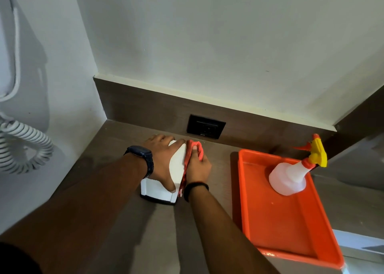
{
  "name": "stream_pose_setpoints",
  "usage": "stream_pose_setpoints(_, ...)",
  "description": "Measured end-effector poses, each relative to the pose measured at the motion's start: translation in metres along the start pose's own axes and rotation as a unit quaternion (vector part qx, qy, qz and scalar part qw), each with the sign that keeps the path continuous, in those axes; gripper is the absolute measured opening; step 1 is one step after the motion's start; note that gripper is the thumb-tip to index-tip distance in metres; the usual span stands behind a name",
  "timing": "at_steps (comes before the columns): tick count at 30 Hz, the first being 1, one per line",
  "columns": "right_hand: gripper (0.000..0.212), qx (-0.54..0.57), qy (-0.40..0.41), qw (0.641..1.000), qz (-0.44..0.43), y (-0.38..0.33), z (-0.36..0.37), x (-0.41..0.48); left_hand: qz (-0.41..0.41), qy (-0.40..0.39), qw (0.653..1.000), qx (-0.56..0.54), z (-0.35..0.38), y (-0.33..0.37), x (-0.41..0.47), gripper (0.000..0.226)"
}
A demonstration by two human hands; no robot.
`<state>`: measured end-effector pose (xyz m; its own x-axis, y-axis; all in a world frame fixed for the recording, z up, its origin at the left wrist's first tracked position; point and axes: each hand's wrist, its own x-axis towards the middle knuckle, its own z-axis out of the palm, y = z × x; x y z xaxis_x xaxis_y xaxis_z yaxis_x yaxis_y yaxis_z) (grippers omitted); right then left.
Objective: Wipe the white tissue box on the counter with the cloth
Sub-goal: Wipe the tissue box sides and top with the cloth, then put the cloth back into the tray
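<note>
The white tissue box (pixel 176 165) stands on the brown counter (pixel 116 190) near the back wall. My left hand (pixel 162 159) lies over its top and grips it, with fingers on the far end and the thumb on the near end. My right hand (pixel 198 167) presses a red cloth (pixel 192 151) flat against the box's right side. The cloth hangs down along that side to the box's near corner. A dark watch is on my left wrist and a black band on my right.
An orange tray (pixel 280 221) sits to the right on the counter and holds a white spray bottle (pixel 288 176) with a yellow and red trigger head. A black wall socket (pixel 205 126) is behind the box. A coiled white cord (pixel 22 145) hangs at the left wall.
</note>
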<state>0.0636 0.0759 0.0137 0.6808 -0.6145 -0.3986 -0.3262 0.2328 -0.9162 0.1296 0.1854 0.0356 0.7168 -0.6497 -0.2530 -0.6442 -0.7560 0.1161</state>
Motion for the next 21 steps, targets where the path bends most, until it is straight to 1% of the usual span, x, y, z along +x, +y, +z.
stream_pose_setpoints(2, 0.034, -0.001, 0.005, 0.999, 0.035, 0.011, -0.003, -0.003, -0.004, -0.006, 1.0, 0.003, 0.001, 0.0, 0.001, 0.137)
stream_pose_setpoints(5, 0.032, 0.011, 0.011, 0.998, 0.06, 0.027, -0.008, -0.015, -0.005, -0.01, 1.0, 0.002, 0.002, 0.0, 0.002, 0.137)
stream_pose_setpoints(9, 0.037, 0.075, -0.008, 0.993, 0.094, 0.027, -0.022, -0.025, -0.005, 0.004, 1.0, -0.014, 0.005, -0.001, 0.003, 0.136)
stream_pose_setpoints(11, 0.028, 0.132, -0.028, 0.983, 0.123, 0.019, -0.032, -0.026, -0.005, 0.011, 0.999, -0.03, 0.007, -0.004, 0.003, 0.138)
stream_pose_setpoints(12, 0.021, 0.172, -0.036, 0.975, 0.133, 0.014, -0.038, -0.025, -0.003, 0.015, 0.999, -0.03, 0.009, -0.004, 0.003, 0.139)
stream_pose_setpoints(13, 0.019, 0.216, -0.042, 0.966, 0.135, 0.009, -0.044, -0.024, -0.001, 0.018, 1.0, -0.026, 0.01, -0.005, 0.003, 0.14)
stream_pose_setpoints(16, 0.033, 0.327, -0.04, 0.938, 0.11, -0.011, -0.072, -0.014, -0.013, -0.002, 1.0, -0.012, 0.006, -0.002, 0.0, 0.146)
stream_pose_setpoints(17, 0.034, 0.346, -0.033, 0.933, 0.096, -0.018, -0.087, -0.008, -0.017, -0.012, 1.0, -0.01, 0.002, 0.003, 0.0, 0.15)
stream_pose_setpoints(18, 0.029, 0.351, -0.024, 0.933, 0.073, -0.025, -0.104, -0.003, -0.019, -0.011, 1.0, -0.014, -0.002, 0.01, 0.0, 0.151)
stream_pose_setpoints(19, 0.023, 0.335, -0.005, 0.941, 0.039, -0.031, -0.123, 0.003, -0.018, 0.009, 0.999, -0.029, -0.007, 0.02, 0.001, 0.148)
stream_pose_setpoints(20, 0.02, 0.289, 0.025, 0.957, -0.003, -0.034, -0.145, 0.011, -0.014, 0.044, 0.997, -0.054, -0.013, 0.034, 0.003, 0.143)
stream_pose_setpoints(21, 0.021, 0.207, 0.062, 0.975, -0.049, -0.037, -0.165, 0.018, -0.008, 0.086, 0.993, -0.085, -0.018, 0.05, 0.007, 0.136)
